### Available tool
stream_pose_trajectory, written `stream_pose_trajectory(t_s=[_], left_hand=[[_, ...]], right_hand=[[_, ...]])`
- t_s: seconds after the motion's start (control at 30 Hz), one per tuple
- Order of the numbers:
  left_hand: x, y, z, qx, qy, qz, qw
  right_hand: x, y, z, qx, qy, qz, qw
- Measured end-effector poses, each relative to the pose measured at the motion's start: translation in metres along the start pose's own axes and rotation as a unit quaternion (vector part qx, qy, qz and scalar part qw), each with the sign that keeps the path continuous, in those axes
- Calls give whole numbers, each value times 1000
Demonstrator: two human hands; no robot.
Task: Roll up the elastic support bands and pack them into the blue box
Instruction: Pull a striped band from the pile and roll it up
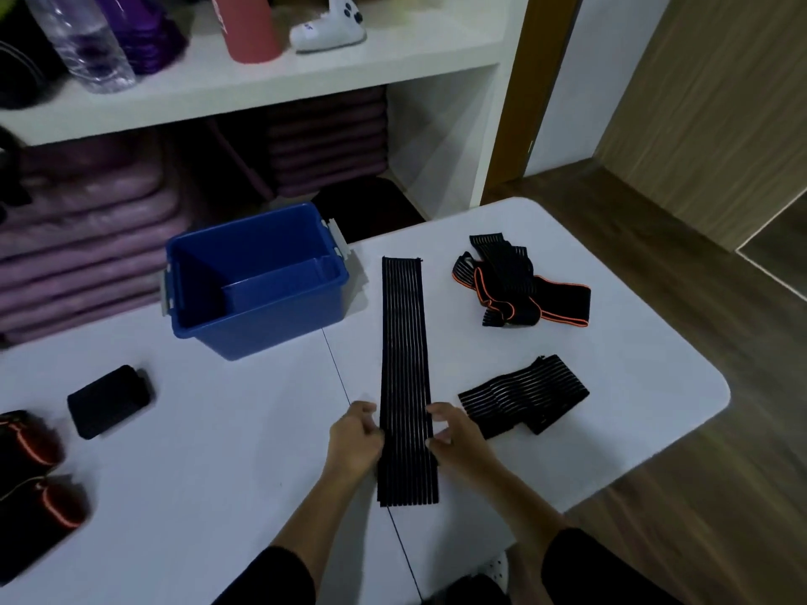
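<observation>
A long black ribbed elastic band (404, 342) lies stretched flat on the white table (218, 451), running away from me. My left hand (356, 438) pinches its left edge near the close end, and my right hand (454, 434) pinches the right edge opposite. The blue box (257, 277) stands open and empty at the far left of the band. A folded black band (524, 397) lies right of my right hand. A tangled black band with orange trim (515, 283) sits farther back on the right.
A rolled black band (109, 399) lies on the left of the table, with two black-and-orange rolls (39, 478) at the left edge. A white shelf (262, 85) with bottles and purple mats stands behind. The table's rounded right edge drops to a wooden floor (698, 495).
</observation>
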State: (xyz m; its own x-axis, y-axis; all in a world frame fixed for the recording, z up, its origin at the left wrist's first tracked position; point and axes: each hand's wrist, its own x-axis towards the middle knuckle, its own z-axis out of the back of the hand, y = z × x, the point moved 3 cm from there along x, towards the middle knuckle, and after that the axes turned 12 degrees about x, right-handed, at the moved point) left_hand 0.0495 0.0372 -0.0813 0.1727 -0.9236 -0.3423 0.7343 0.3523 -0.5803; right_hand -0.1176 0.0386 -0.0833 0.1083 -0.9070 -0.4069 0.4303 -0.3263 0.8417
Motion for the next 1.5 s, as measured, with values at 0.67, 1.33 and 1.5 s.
stream_pose_trajectory(t_s=[0.67,1.33,1.5], left_hand=[[-63,17,-13,161,70,-250,952],[-56,16,-7,197,33,-296,934],[-46,11,-3,90,81,-190,974]], right_hand=[[-44,-16,-17,-224,83,155,959],[-42,-9,-6,-206,84,147,964],[-37,-11,-4,-64,52,74,994]])
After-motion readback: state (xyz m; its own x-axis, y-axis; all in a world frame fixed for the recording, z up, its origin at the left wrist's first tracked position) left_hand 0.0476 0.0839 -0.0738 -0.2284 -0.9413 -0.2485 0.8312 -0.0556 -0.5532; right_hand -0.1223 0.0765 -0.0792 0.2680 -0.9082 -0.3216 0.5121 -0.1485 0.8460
